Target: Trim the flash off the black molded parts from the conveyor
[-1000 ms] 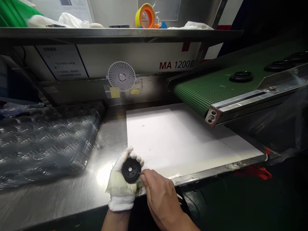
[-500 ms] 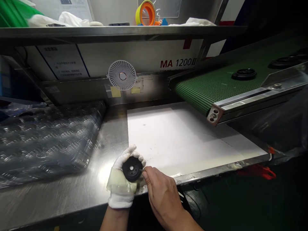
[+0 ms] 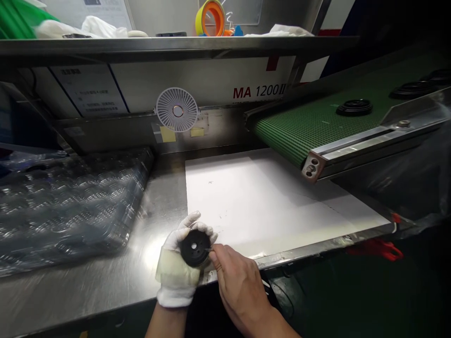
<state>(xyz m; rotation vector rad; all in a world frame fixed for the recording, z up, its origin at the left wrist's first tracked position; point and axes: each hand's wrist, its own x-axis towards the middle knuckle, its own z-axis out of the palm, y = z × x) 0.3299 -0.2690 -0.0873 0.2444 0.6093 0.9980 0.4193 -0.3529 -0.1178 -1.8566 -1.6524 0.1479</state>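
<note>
A round black disc-shaped part with a light hole at its centre lies in my left hand. That hand wears a white glove, and its fingers curl around the disc's far edge. My bare right hand is closed in a pinch at the disc's right rim. A thin, dark, pointed tool sticks out from the right fingertips and reaches the disc; most of it is hidden in the hand, so its kind is unclear. Both hands are above the bench's front edge.
Clear plastic moulded trays are stacked on the steel bench at left. A white sheet covers the middle. At right, a green conveyor belt carries black round parts. A small fan stands behind, beneath a shelf holding a tape roll.
The view has shifted slightly. My left hand has tilted a little with the disc in it. The right hand keeps its pinch at the disc's rim.
</note>
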